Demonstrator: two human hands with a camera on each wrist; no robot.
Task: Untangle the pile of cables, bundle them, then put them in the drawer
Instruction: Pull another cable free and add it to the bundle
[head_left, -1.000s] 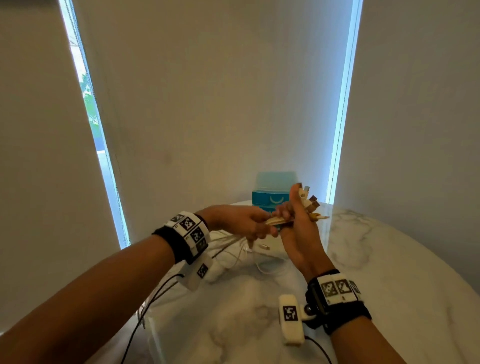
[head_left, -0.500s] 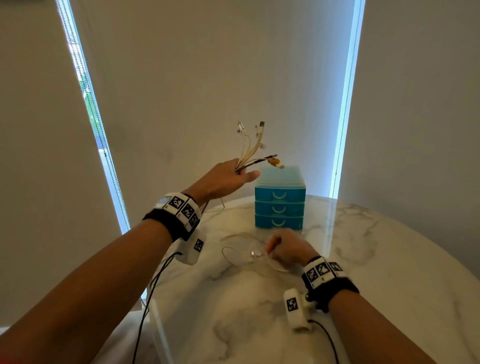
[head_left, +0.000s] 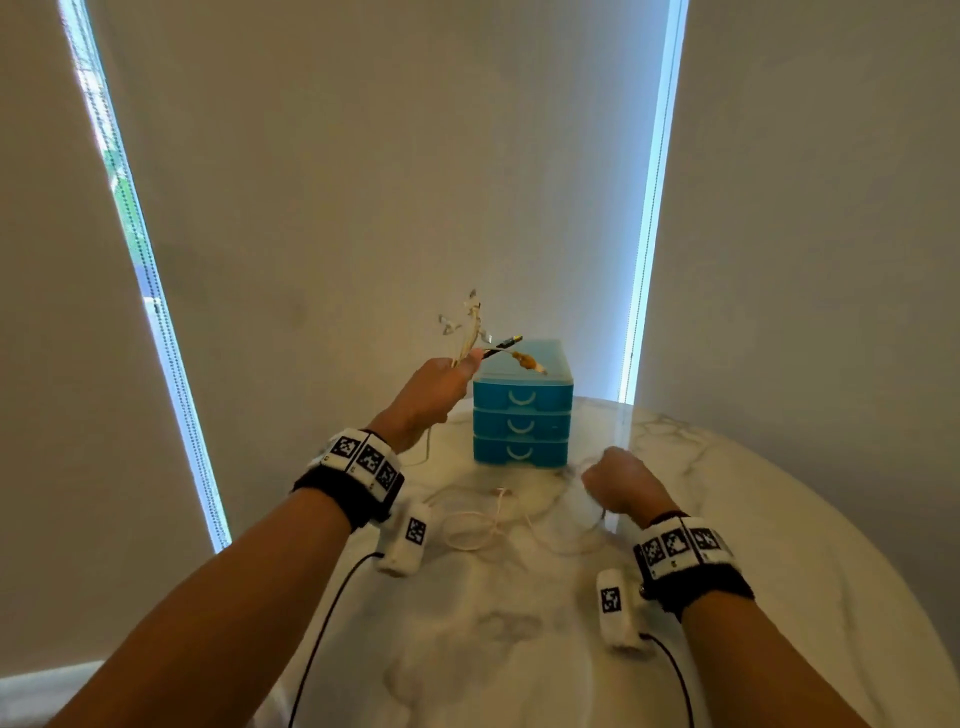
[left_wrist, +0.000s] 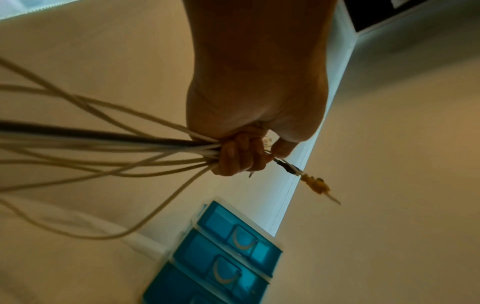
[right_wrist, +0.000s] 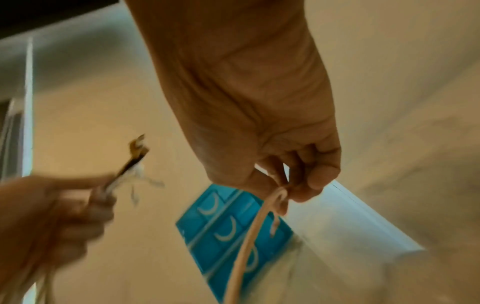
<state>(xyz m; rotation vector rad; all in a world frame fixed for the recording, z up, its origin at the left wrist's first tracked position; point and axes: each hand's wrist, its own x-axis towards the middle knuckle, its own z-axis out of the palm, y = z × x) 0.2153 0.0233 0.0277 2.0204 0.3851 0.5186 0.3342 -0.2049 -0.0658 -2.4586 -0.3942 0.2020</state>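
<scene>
The cables (head_left: 470, 340) are gathered into a bunch of several white leads and one black one, gripped in the fist of the left hand (head_left: 434, 397), which is raised above the table beside the top of the blue drawer unit (head_left: 522, 410). Their connector ends fan up and out past the thumb, among them a black plug (head_left: 503, 345) and an amber-coloured one (head_left: 525, 360) that reaches over the unit's lid. In the left wrist view the fingers (left_wrist: 237, 156) are curled tight round the bunch, and the loose lengths trail away to the left. These slack loops lie on the marble table (head_left: 753, 545) between the two arms. The right hand (head_left: 621, 486) is low over the table, in front of the unit's right corner, its thumb and fingertips pinching a single white cable (right_wrist: 255, 230) that hangs down from it. All three drawers are closed.
</scene>
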